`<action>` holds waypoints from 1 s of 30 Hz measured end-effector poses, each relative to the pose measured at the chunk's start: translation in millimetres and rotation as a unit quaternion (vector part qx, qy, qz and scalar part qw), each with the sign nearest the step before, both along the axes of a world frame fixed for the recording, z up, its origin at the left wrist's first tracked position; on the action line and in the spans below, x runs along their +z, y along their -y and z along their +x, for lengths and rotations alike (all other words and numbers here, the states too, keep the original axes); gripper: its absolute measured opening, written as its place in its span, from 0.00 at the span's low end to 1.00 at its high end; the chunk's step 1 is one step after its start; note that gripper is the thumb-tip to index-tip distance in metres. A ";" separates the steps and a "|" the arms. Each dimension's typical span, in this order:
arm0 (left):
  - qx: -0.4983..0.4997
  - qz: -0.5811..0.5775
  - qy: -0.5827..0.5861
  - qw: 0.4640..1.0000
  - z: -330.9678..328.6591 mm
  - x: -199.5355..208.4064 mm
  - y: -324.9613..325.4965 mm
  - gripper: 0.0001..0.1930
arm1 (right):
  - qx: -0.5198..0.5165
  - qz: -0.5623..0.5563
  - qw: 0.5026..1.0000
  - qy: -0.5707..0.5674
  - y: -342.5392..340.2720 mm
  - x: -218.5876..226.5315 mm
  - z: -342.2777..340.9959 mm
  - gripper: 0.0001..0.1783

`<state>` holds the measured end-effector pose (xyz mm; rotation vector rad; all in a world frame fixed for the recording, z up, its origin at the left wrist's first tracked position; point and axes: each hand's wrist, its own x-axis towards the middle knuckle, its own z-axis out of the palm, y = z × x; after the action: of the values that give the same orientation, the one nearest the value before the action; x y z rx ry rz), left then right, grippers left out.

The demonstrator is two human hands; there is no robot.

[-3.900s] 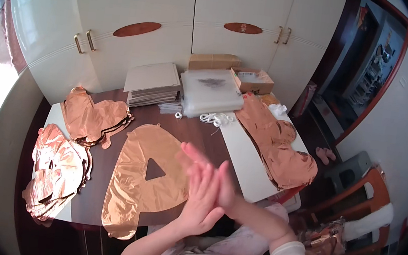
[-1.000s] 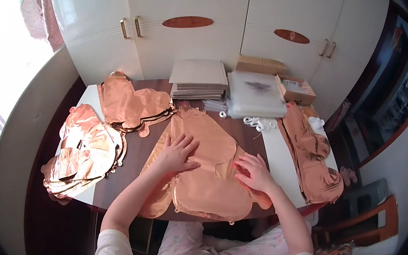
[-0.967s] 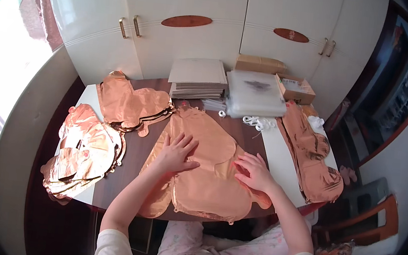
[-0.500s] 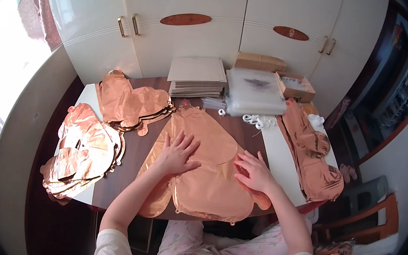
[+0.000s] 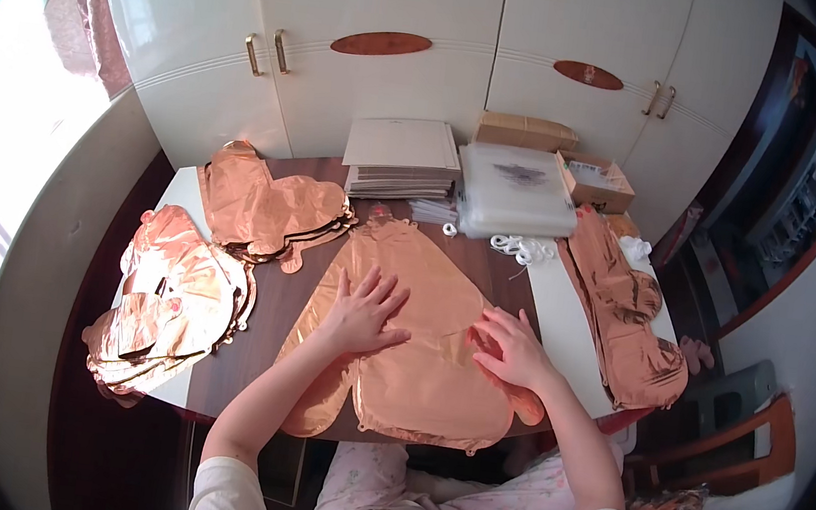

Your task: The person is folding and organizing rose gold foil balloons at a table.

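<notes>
A flat, uninflated rose-gold foil balloon (image 5: 427, 393) lies folded on the table in front of me, its broad end at the near edge. My left hand (image 5: 364, 317) is open, with its palm and spread fingers flat on the left part of the foil. At the right edge of this balloon, my right hand (image 5: 513, 350) is bent over the foil. Its fingertips touch the surface, and thumb and fingers stand apart. The undersides of the right fingers are partly hidden. A crease runs across the foil towards the right fingertips.
More foil balloons lie stacked at far left (image 5: 268, 201), near left (image 5: 178, 289) and right (image 5: 613, 309). Behind stand grey cardboard sheets (image 5: 404, 144), clear plastic bags (image 5: 515, 195), white ribbon (image 5: 521, 250) and a small open box (image 5: 595, 181). A wooden chair (image 5: 756, 466) is at right.
My right fingers have bent slightly more at the balloon's right edge. The left hand stays flat on the foil. The whole view has shifted a little.
</notes>
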<state>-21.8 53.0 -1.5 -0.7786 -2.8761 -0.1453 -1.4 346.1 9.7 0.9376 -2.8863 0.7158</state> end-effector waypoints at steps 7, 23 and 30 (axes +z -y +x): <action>0.000 0.004 -0.008 1.000 -0.3 -1.8 0.7 0.36 | 0.033 0.006 0.999 -0.011 3.0 -2.1 -3.0 0.23; -0.003 0.028 0.000 1.000 -0.4 3.7 8.4 0.36 | 0.043 0.005 0.998 -0.039 19.2 8.4 -7.2 0.22; 0.144 0.139 -0.122 0.972 -30.8 33.7 86.7 0.21 | 0.119 -0.051 0.987 -0.096 108.7 32.9 -56.6 0.19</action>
<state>-52.6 -33.7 32.2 -0.2992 -2.6185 -0.3772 -58.0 237.4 42.6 1.2745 -2.5749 0.7319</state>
